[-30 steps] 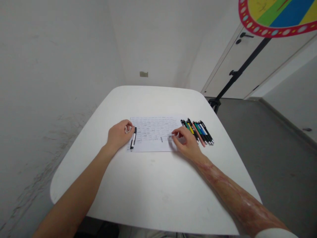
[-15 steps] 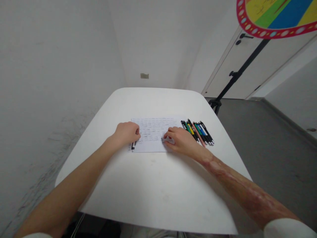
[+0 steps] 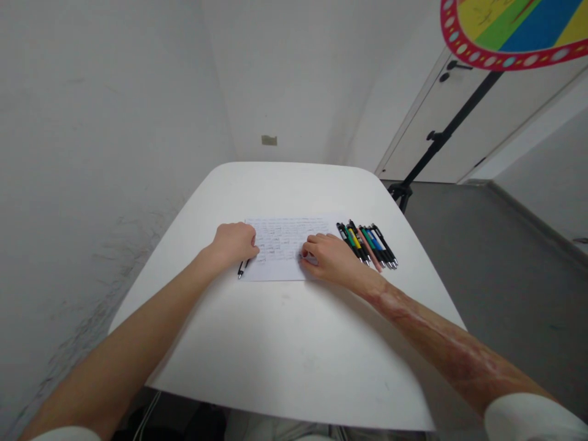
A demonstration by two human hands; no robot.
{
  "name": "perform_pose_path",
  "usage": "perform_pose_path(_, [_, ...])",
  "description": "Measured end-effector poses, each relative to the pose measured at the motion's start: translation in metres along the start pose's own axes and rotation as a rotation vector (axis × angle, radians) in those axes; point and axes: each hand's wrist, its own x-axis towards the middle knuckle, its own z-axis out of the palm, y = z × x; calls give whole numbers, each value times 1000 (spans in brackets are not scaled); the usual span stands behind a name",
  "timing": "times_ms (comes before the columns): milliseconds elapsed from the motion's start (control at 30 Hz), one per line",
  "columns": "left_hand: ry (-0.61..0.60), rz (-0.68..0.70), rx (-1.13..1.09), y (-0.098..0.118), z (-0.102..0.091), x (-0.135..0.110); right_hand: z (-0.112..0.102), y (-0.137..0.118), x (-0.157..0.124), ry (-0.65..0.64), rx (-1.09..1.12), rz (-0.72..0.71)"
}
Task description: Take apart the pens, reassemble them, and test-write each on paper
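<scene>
A sheet of paper covered in handwriting (image 3: 275, 272) lies on the white table between my hands. My left hand (image 3: 234, 243) is closed at the sheet's left edge, its fingers curled round a black pen (image 3: 242, 270). Only the pen's lower end, with a silver tip, sticks out below the hand. Over the right part of the paper, my right hand (image 3: 331, 257) has thumb and fingers drawn together. Something small and dark shows at its fingertips, too small to name. Just right of that hand, several pens (image 3: 366, 244) lie side by side in a slanted row, in black, green, yellow, pink and blue.
The white table (image 3: 294, 343) has rounded far corners and stands close to the walls. On the right, a colourful wheel (image 3: 519, 30) is mounted on a black stand (image 3: 427, 150) beside a white door (image 3: 496, 116).
The pen at my left hand has tilted, its silver tip swinging a little to the left. My left hand has shifted slightly left; my right hand is almost unmoved.
</scene>
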Motion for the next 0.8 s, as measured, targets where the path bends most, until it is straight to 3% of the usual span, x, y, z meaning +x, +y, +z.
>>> perform_pose_path(233, [-147, -16, 49, 7, -11, -1, -7, -9, 7, -163, -92, 64])
perform_pose_path(800, [-111, -13, 90, 3, -6, 2, -7, -11, 10, -189, -120, 83])
